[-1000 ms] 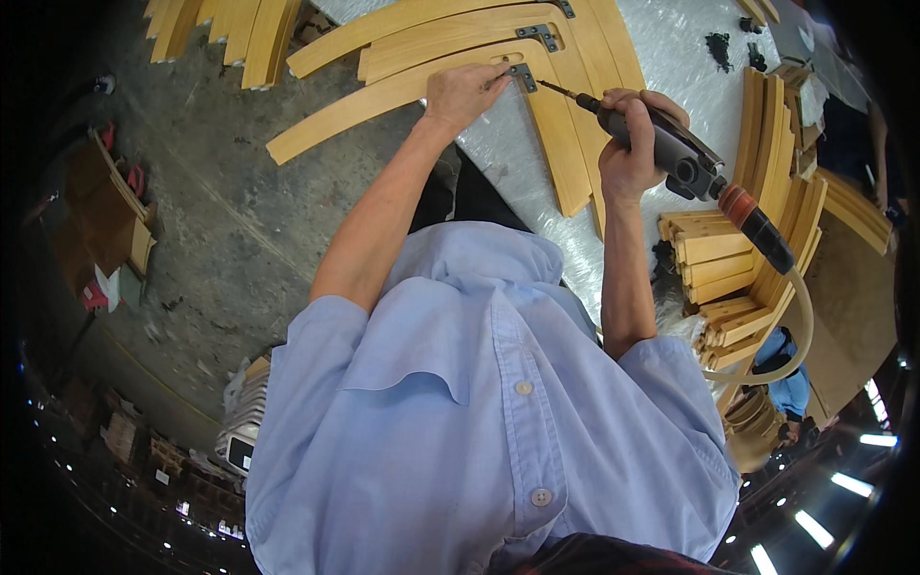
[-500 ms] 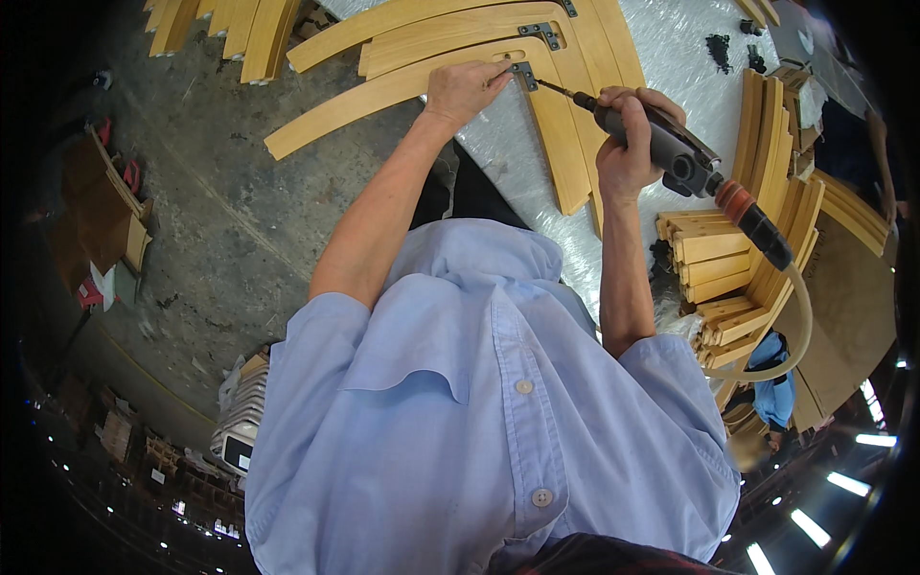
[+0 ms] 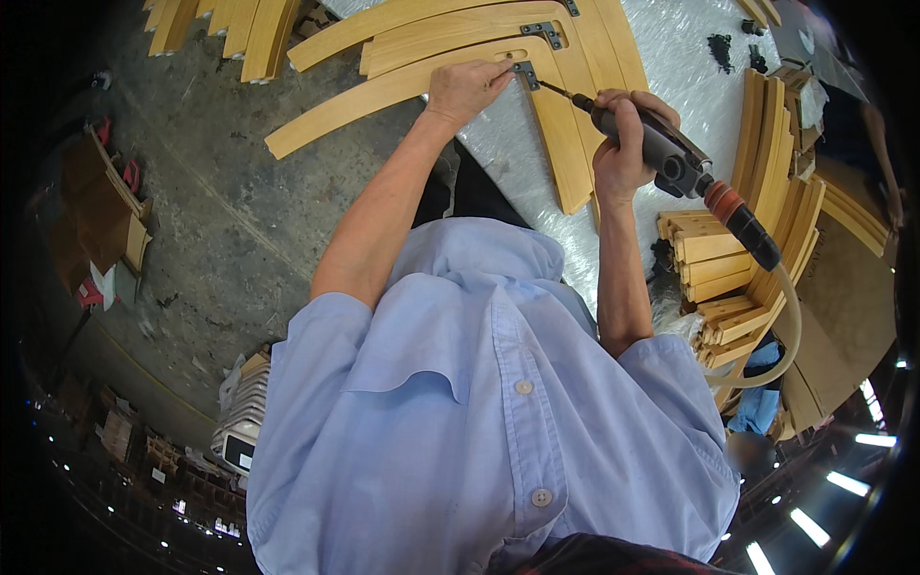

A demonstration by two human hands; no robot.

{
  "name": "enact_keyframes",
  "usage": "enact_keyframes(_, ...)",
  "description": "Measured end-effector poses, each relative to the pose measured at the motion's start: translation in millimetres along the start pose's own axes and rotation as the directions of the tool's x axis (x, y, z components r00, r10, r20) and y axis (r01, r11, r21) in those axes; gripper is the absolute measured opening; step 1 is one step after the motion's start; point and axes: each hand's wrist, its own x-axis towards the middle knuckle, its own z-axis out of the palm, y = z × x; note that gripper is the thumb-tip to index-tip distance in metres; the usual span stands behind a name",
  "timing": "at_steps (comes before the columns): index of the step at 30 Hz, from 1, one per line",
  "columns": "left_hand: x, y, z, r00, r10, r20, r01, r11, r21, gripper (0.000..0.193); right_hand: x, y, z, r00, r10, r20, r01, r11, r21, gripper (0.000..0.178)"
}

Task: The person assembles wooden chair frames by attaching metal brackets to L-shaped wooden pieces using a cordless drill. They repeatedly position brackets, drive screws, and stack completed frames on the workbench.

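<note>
Here, the right hand (image 3: 623,153) is wrapped around a dark grey, cylindrical power driver (image 3: 671,153), its thin, dark metal bit (image 3: 558,91) pointing left toward a dark, L-shaped metal bracket (image 3: 528,77). The tip ends right by the bracket's right-hand edge; whether it touches cannot be told. From the driver's rear, past an orange-red and black coupling (image 3: 726,206), a pale, cream-coloured hose (image 3: 792,331) loops down and back toward the person's side.

The left hand (image 3: 468,88) has its fingers drawn together, their tips at the bracket's left end; whether they pinch something small is too fine to tell. The bracket lies at the corner where a long, curved, light-wood piece (image 3: 374,103) meets a shorter, straight-looking wooden piece (image 3: 563,149). Beyond it lie similar wooden pieces with a second dark metal bracket (image 3: 551,36) and, near the upper edge, a third dark metal bracket (image 3: 572,8).

The joined corner rests on a shiny, silvery tabletop (image 3: 503,171), while the curved piece's far end juts out over the grey concrete floor (image 3: 216,182). To the right sits a stack of short, light-wood blocks (image 3: 714,254).
</note>
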Motion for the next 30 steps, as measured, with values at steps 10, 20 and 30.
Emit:
enact_keyframes(10,0,1,-1,1.0,-0.012,-0.01,0.011,0.999,-0.031,0.016,-6,4,2,0.999,0.041,-0.016,-0.042,0.999,-0.028,0.024)
enact_keyframes(20,0,1,0,1.0,0.006,-0.004,-0.006,1.0,0.008,0.018,-12,8,0,0.999,0.051,0.006,-0.051,0.997,-0.061,0.024)
enact_keyframes(30,0,2,-1,1.0,-0.005,-0.005,0.005,1.0,0.01,0.018,-17,8,1,0.999,0.031,0.013,-0.03,0.997,-0.067,0.023)
